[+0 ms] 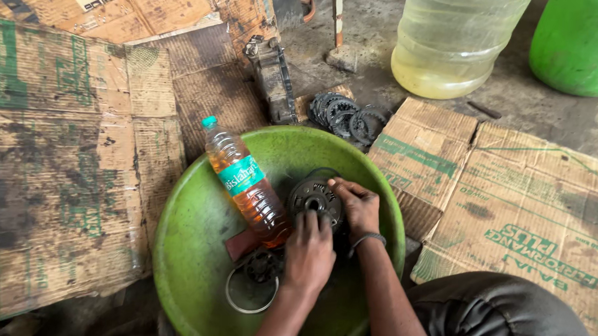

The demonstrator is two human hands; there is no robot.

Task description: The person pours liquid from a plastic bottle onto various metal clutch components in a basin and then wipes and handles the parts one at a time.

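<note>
Flattened, oil-stained brown cardboard sheets (67,153) cover the floor on the left side. To their right sits a wide round green plastic basin (197,231), its left rim overlapping the cardboard's edge. Inside the basin, toward its left half, a clear plastic bottle of amber liquid with a teal cap and teal label (245,183) lies tilted, cap pointing up toward the basin's far-left rim, its base resting near the basin's middle on a small reddish-brown flat piece (238,244). Near the basin's front rim lies a thin bare metal ring (231,298) with a dark toothed metal part (261,265) resting just inside it.

The left hand (307,251) is in the middle of the basin, its fingers curled down onto the near edge of a round dark greasy metal clutch assembly (314,198); whether its grip is clenched on the part cannot be told. The right hand (356,206), a thin band on its wrist, lies on the assembly's right edge with fingers spread over the rim, its grip grasping that side. The assembly sits in the basin's centre-right, just beside the bottle's base.

Beyond the basin's far rim lie a dark oblong metal casing (274,81) and a pile of toothed grey clutch plates (346,116). Farther right stand a large clear plastic jug holding yellowish liquid (449,47) and a green plastic drum (578,45), with more printed cardboard (510,202) below them.
</note>
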